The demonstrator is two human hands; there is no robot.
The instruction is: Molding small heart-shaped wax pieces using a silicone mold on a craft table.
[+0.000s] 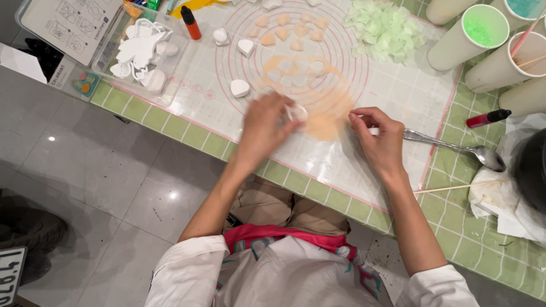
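Two hands on peach dough point(327, 116): left hand point(264, 128) gripping white cutter point(297, 112), right hand point(380, 136) pinched shut.

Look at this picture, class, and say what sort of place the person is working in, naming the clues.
Probably a home or hobby craft or cake-decorating table. Clues: a silicone rolling mat with printed circles on a green-checked cloth, peach rolled paste with cut heart shapes, and paper cups of coloured material.
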